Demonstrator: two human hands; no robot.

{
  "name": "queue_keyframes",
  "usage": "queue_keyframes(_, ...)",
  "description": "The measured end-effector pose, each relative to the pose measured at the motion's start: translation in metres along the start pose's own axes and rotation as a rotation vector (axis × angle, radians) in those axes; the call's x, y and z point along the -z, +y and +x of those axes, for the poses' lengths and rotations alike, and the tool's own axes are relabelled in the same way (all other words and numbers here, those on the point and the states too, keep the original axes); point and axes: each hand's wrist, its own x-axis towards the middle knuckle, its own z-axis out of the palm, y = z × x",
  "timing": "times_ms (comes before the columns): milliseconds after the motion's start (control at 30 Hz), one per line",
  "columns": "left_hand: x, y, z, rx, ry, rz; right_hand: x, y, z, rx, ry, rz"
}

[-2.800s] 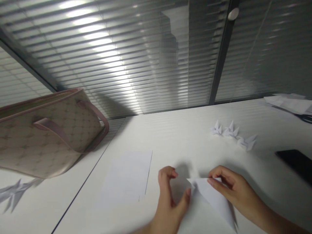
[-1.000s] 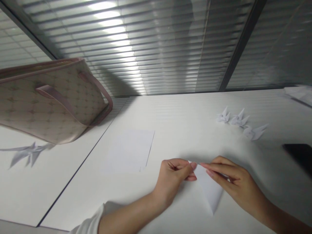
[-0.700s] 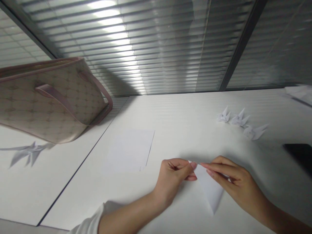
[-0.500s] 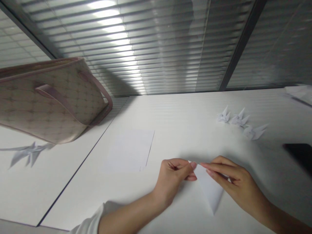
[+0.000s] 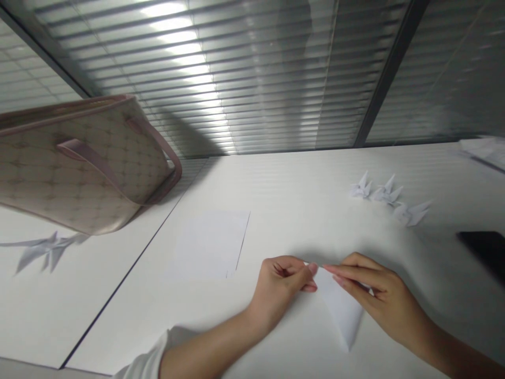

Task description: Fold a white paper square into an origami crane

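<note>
A folded white paper (image 5: 341,310) hangs between my hands near the front of the table, its narrow tip pointing down toward me. My left hand (image 5: 282,287) pinches its upper left corner between thumb and fingers. At the upper right edge, my right hand (image 5: 373,287) holds the paper between its thumb and extended fingers. The fingertips of both hands are close together, with a small gap between them. To the left of my hands a flat white sheet (image 5: 209,245) lies on the table.
Three small folded paper figures (image 5: 389,192) stand at the back right, near a black phone-like object (image 5: 485,252). A patterned bag (image 5: 79,168) and a larger folded paper figure (image 5: 47,250) are at the left. More paper (image 5: 485,150) lies far right, by the window blinds.
The lower tip of the folded paper has shifted slightly down and to the right. Both hands keep nearly the same place and grip.
</note>
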Motion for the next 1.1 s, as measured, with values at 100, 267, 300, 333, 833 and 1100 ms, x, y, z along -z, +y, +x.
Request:
queue_keyframes(100,0.002,0.001,0.002,-0.021,-0.044,0.063,0.001,0.001,0.001,0.003,-0.031,0.003)
queue_keyframes(267,0.004,0.000,0.002,-0.037,-0.097,0.159,0.002,0.004,0.002,-0.004,-0.100,0.003)
queue_keyframes(300,0.005,0.000,0.002,-0.038,-0.096,0.170,0.003,0.004,0.002,-0.010,-0.110,0.001)
queue_keyframes(333,0.006,0.001,0.002,-0.040,-0.092,0.180,0.004,0.005,0.002,-0.019,-0.119,0.001)
queue_keyframes(833,0.018,0.017,0.004,-0.108,0.021,0.298,0.018,0.008,0.012,-0.385,-0.069,0.283)
queue_keyframes(1100,0.016,0.021,0.001,-0.093,0.031,0.263,0.020,0.005,0.011,-0.442,0.003,0.361)
